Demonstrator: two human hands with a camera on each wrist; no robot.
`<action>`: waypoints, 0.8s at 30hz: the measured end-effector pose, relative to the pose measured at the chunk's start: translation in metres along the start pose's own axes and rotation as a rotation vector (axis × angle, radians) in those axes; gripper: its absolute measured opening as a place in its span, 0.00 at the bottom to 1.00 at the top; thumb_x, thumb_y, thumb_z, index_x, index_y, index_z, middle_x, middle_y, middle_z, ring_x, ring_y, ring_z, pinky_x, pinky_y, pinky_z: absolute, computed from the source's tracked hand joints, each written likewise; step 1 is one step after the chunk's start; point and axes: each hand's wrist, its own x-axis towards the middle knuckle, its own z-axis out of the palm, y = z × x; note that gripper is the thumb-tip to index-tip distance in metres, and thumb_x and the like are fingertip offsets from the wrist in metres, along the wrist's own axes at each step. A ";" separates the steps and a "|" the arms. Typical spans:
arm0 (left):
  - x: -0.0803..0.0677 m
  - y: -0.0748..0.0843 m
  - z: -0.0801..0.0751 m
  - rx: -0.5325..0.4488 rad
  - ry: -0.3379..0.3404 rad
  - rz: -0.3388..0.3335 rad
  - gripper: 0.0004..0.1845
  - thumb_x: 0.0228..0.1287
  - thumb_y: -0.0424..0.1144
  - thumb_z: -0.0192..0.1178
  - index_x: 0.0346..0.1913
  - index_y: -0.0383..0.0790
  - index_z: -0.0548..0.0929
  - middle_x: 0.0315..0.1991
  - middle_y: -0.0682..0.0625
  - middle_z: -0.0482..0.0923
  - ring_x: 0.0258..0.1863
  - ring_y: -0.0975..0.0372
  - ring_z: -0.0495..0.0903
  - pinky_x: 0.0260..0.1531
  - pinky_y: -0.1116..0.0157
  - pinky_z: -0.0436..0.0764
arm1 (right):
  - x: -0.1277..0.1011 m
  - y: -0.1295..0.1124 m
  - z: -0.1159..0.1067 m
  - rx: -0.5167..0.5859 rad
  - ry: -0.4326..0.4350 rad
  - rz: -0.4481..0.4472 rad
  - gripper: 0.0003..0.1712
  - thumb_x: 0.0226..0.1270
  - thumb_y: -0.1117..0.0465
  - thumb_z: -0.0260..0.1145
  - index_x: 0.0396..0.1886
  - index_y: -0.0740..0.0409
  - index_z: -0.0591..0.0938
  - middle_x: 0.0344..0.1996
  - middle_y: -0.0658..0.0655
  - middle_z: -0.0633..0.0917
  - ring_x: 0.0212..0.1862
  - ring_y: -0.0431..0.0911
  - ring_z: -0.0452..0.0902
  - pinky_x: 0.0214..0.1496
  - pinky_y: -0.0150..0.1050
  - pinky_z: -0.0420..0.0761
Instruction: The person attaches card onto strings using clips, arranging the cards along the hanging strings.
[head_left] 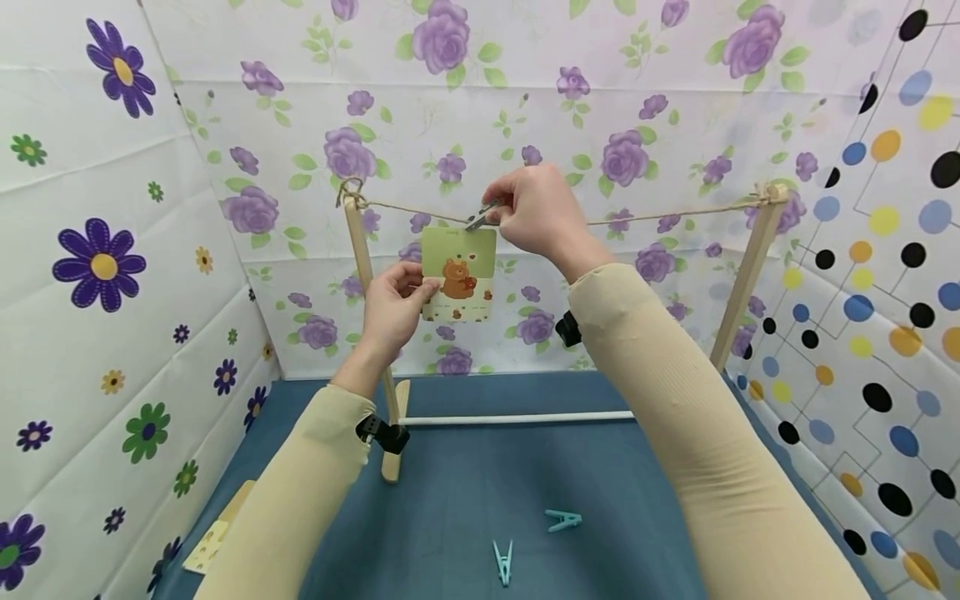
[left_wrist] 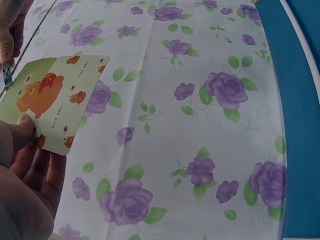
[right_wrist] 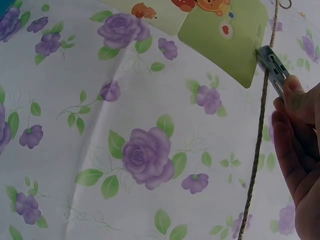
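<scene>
A green card with a cartoon bear [head_left: 459,273] hangs just under a twine string [head_left: 660,215] stretched between two wooden posts. My left hand [head_left: 396,307] pinches the card's left edge [left_wrist: 45,100] between thumb and fingers. My right hand [head_left: 534,208] grips a grey clothespin [head_left: 478,218] at the string, its tip at the card's top corner [right_wrist: 270,62]. In the right wrist view the string [right_wrist: 260,130] runs past the pin and the card [right_wrist: 220,30].
The wooden rack [head_left: 742,283] stands on a blue table [head_left: 465,492] with a white crossbar [head_left: 517,418]. Two teal clothespins [head_left: 562,521] [head_left: 502,562] lie near the front. More cards [head_left: 213,542] lie at the left. Floral and dotted walls close in on three sides.
</scene>
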 end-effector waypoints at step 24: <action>-0.004 -0.007 0.000 0.067 -0.029 -0.012 0.15 0.77 0.33 0.66 0.60 0.30 0.82 0.50 0.39 0.86 0.49 0.57 0.85 0.48 0.65 0.81 | -0.001 -0.002 0.003 -0.047 -0.148 0.033 0.14 0.71 0.70 0.66 0.45 0.52 0.94 0.41 0.49 0.91 0.41 0.41 0.85 0.41 0.38 0.82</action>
